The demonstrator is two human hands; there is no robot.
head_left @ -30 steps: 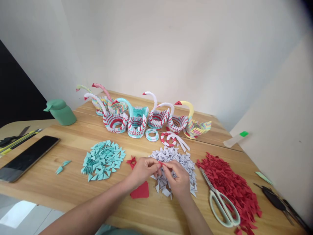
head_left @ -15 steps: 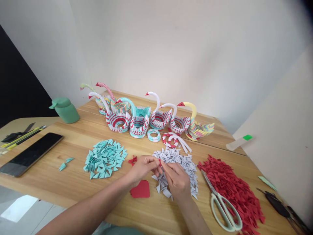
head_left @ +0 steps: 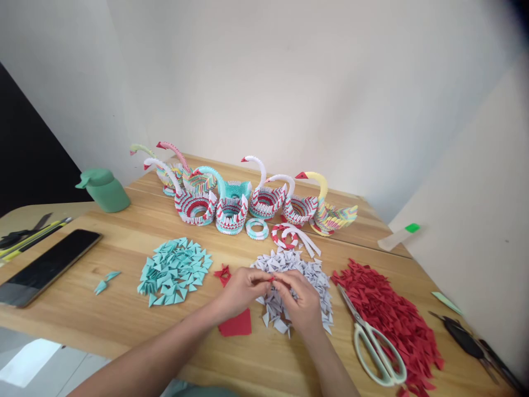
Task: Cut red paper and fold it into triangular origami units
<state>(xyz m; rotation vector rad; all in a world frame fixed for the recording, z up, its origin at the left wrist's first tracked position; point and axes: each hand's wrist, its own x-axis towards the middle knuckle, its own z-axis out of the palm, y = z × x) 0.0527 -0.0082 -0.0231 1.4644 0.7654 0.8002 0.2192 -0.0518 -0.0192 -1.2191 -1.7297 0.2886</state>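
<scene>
Between the fingertips of both hands is a small red paper piece (head_left: 271, 279), mostly covered by the fingers. My left hand (head_left: 244, 286) pinches it from the left, and my right hand (head_left: 301, 298) pinches it from the right. Both are over the near left part of a pile of pale lilac folded triangles (head_left: 316, 275). Flat red paper (head_left: 235, 325) lies below my left wrist, partly hidden by it. A few red folded pieces (head_left: 223, 274) rest just left of my left hand.
Teal triangles (head_left: 176, 270) are piled left, red triangles (head_left: 388, 314) right beside scissors (head_left: 384, 364). Several paper swans (head_left: 231, 215) and paper rings (head_left: 257, 229) stand behind. A phone (head_left: 49, 267) and green container (head_left: 108, 193) are at left, a black-handled tool (head_left: 463, 336) at far right.
My fingers have shifted around the red piece, which shows less upright than before. The fingertips are slightly lower. The whole view has moved a little, with tabletop objects appearing further left.
</scene>
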